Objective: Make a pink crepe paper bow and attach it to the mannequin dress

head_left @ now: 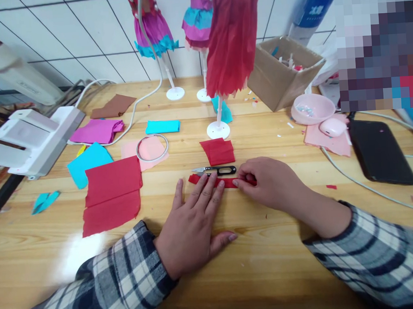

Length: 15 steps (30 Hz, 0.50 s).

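My left hand (193,220) lies flat on the table with its fingers spread, the fingertips pressing on a narrow red crepe paper strip (227,182). At the strip's right end, my right hand (267,181) pinches the paper between thumb and fingers. Just beyond the strip lies a pair of thread snips (224,170) with black handles, its blades pointing left. A small folded red paper piece (218,151) sits behind the snips. Larger red paper sheets (113,195) rest to the left of my left hand.
Doll-like forms in paper dresses (232,41) stand on white stands at the back. A cardboard box (282,75), a pink bowl (312,108) and a black phone (383,152) are on the right. White charging cables cross the table (255,272). A white charging stand (44,141) is at left.
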{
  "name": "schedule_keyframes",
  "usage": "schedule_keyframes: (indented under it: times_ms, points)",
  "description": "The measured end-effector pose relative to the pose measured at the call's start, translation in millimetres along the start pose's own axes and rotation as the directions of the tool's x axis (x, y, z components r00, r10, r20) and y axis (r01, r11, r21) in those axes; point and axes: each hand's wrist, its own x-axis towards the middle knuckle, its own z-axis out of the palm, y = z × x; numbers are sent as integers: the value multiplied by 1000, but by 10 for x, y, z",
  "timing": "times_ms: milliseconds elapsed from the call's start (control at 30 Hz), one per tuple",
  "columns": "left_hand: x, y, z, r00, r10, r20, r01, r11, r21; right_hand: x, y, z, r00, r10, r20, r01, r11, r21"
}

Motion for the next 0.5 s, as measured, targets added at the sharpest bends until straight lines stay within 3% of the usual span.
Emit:
schedule_keyframes:
  times_ms: [333,400,500]
  points:
    - [8,14,-7,1000,-26,18,26,1000,3,20,-11,27,1000,21,7,-21,1000,-6]
    - [7,14,-10,1000,-28,14,28,1000,5,-9,8,32,998,32,-57,-32,999,1]
    - [0,15,-16,999,-32,21,32,999,12,-144,13,13,967,-16,-256,10,1000,-27]
